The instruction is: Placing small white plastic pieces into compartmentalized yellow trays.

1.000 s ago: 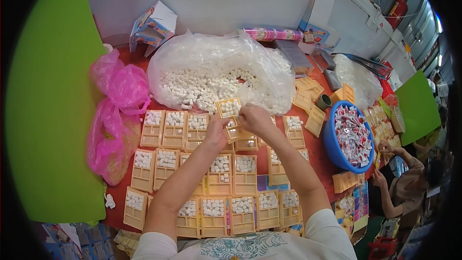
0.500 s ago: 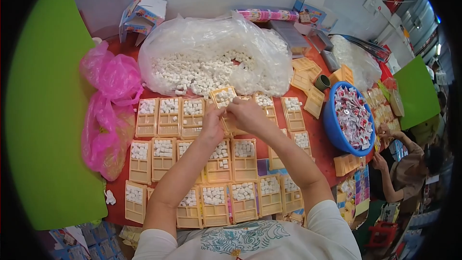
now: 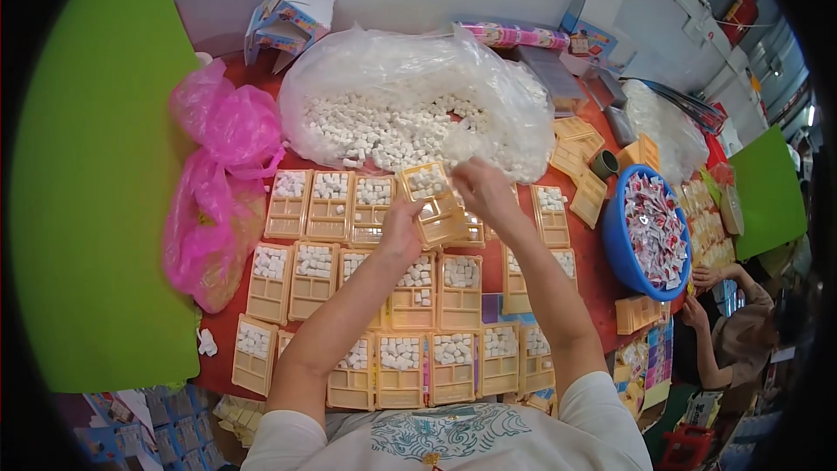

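My left hand grips the left side of a peach-coloured compartment tray, raised over the other trays and tilted. Small white cubes lie in its large top compartment; its lower compartments show bare. At the tray's upper right edge is my right hand, its fingers curled together; whether they hold a cube is hidden. Beneath and around stand rows of similar trays, with white cubes in their top compartments. Just beyond my hands lies a big clear plastic bag, open toward me, heaped with white cubes.
On the red table a blue basin of small sachets stands at the right. Pink plastic bags lie left. Empty trays and a dark cup sit behind the basin. A co-worker's hands show far right.
The held tray has come nearer and tipped, showing its lower compartments. My right hand has moved off its front to its right edge. The whole view has shifted slightly.
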A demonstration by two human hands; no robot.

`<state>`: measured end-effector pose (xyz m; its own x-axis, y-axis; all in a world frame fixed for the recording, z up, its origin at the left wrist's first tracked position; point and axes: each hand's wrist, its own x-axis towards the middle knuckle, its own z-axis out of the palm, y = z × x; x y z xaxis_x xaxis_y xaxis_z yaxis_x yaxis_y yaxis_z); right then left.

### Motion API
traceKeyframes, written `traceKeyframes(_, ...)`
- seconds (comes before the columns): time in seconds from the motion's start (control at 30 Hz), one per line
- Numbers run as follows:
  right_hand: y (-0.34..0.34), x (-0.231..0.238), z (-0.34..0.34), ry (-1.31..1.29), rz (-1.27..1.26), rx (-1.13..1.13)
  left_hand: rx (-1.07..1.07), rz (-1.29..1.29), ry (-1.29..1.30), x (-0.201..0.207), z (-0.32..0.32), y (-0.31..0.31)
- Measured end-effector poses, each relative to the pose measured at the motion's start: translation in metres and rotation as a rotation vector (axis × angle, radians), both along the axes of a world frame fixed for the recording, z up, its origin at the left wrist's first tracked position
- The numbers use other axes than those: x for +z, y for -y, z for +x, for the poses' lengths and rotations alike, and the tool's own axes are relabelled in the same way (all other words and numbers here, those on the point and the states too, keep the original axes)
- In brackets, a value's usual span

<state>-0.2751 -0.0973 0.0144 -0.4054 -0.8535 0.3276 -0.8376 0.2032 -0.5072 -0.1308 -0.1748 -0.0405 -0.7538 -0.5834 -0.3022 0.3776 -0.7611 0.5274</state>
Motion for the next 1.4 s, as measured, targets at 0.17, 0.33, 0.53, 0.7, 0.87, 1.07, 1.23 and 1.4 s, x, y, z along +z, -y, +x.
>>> traceKeyframes(0.17, -0.013, -0.016, 0.021, -0.333, -0.025, 0.13, -0.021, -0.022, 0.007, -0.001, 0.002, 0.0)
traceKeyframes(0.33, -0.02, -0.012, 0.023, -0.277, -0.062, 0.135, -0.049, -0.03, -0.01, -0.012, 0.009, -0.004)
traceKeyframes(0.53, -0.02, -0.002, 0.019, 0.044, -0.22, 0.065, -0.128, -0.042, 0.051, 0.012, 0.028, -0.033)
traceKeyframes(0.7, -0.034, -0.006, 0.032, -0.139, -0.124, 0.113, -0.201, -0.065, 0.078, 0.011, 0.038, -0.053)
traceKeyframes(0.87, -0.089, 0.016, 0.045, 0.072, -0.152, 0.066, -0.195, -0.003, 0.013, 0.014, 0.044, -0.065)
traceKeyframes(1.07, -0.148, 0.011, 0.08, 0.022, 0.025, 0.132, -0.218, 0.029, -0.026, 0.002, 0.048, -0.084)
traceKeyframes(1.23, -0.172, 0.0, 0.088, -0.106, 0.055, 0.104, -0.234, 0.034, -0.035, 0.007, 0.049, -0.101)
traceKeyframes(1.4, -0.18, -0.001, 0.084, 0.043, -0.116, 0.018, -0.281, 0.0, -0.006, 0.008, 0.047, -0.117)
